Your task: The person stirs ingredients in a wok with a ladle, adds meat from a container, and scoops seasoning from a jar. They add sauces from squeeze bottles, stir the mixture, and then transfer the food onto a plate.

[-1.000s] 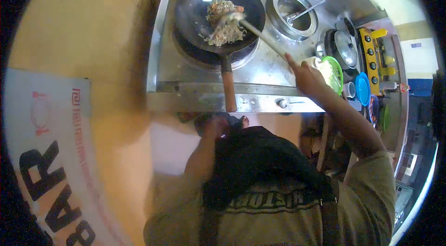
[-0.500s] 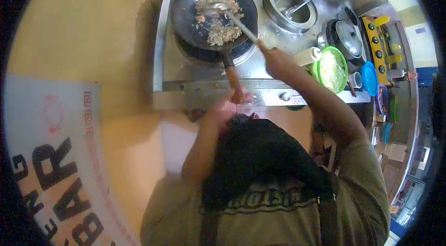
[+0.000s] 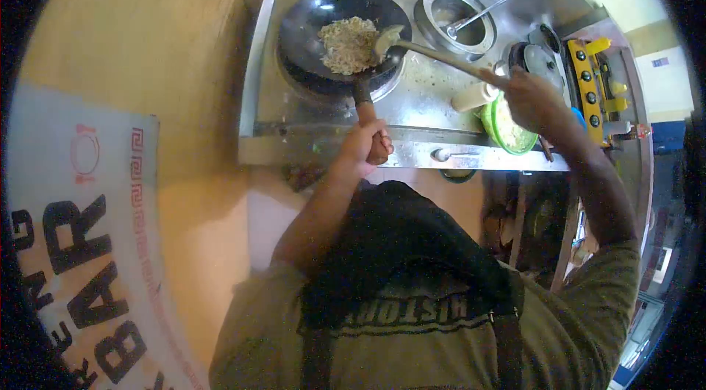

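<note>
My left hand (image 3: 362, 146) is wrapped round the wooden handle (image 3: 365, 112) of a dark wok (image 3: 301, 26). The wok stands on a burner at the left of the steel counter. A heap of pale, rice-like cooked food (image 3: 349, 45) lies in its middle. In my right hand (image 3: 535, 99), held out to the right, is the handle of a long ladle (image 3: 448, 59). The ladle's head (image 3: 388, 43) is at the wok's right side, by the edge of the food.
Behind stands a round metal pot (image 3: 482, 37) with a utensil in it. A white squeeze bottle (image 3: 473, 97) and a green bowl (image 3: 507, 129) of pale shreds are near my right forearm. Farther right are a lidded pot (image 3: 540, 62) and a yellow stove panel (image 3: 586, 77).
My right hand has moved right, drawing the ladle from the wok's middle to its right side. The spread food is now gathered together. My left hand, blurred earlier, is now clearly round the handle.
</note>
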The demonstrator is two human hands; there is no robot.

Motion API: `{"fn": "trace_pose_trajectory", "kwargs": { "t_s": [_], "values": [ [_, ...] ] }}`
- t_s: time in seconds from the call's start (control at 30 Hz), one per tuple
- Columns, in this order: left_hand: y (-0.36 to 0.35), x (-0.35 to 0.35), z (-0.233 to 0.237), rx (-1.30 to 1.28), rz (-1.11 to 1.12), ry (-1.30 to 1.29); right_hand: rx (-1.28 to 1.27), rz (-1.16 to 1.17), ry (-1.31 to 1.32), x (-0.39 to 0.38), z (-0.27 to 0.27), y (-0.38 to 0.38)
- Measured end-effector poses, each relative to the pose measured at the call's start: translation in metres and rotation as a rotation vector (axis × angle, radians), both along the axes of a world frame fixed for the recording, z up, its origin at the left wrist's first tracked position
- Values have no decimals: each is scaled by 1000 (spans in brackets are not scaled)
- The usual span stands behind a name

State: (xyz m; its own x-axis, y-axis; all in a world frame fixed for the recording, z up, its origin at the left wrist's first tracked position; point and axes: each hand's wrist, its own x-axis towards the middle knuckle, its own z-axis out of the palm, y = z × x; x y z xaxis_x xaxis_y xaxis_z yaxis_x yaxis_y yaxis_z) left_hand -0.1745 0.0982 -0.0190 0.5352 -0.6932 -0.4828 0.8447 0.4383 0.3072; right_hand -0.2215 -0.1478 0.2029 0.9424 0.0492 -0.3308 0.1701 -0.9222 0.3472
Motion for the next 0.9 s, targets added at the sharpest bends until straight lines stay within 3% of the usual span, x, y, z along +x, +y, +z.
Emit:
{"fn": "trace_pose_trajectory", "kwargs": {
  "t_s": [0.13,0.2,0.23,0.3,0.33,0.4,0.43,0.5,0.53,0.6,0.67,0.73,0.8,0.87,0.9],
  "values": [
    [7,7,-56,-40,-96,-73,383,-307,-41,31,-101,-3],
    [24,1,-71,1,-71,-170,631,-230,-215,40,-140,-4],
    [35,-12,-81,50,-64,-252,629,-231,-209,51,-157,-4],
    [64,-33,-123,-139,-461,-88,758,-179,-367,80,-186,9],
    [65,-47,-150,-144,-469,-83,752,-189,-365,84,-186,21],
    [65,-60,-201,29,-498,175,638,-377,-5,94,-160,44],
    [63,-63,-229,21,-500,183,436,-356,124,84,-141,52],
    [65,-74,-267,761,-687,-673,306,-256,104,40,-118,43],
    [63,-77,-280,978,-702,-875,181,-144,68,29,-112,38],
    [60,-85,-299,1074,-650,-926,225,-177,21,38,-114,34],
    [64,-81,-318,1052,-530,-870,288,-220,-68,63,-128,31],
    [75,-71,-339,957,-370,-746,571,-374,47,92,-152,51],
    [89,-58,-345,776,-239,-546,536,-327,24,70,-139,59],
    [100,-50,-322,533,-129,-277,242,-56,103,31,-105,53],
    [108,-53,-319,409,-106,-153,159,-183,224,24,-93,49]
  ]
}}
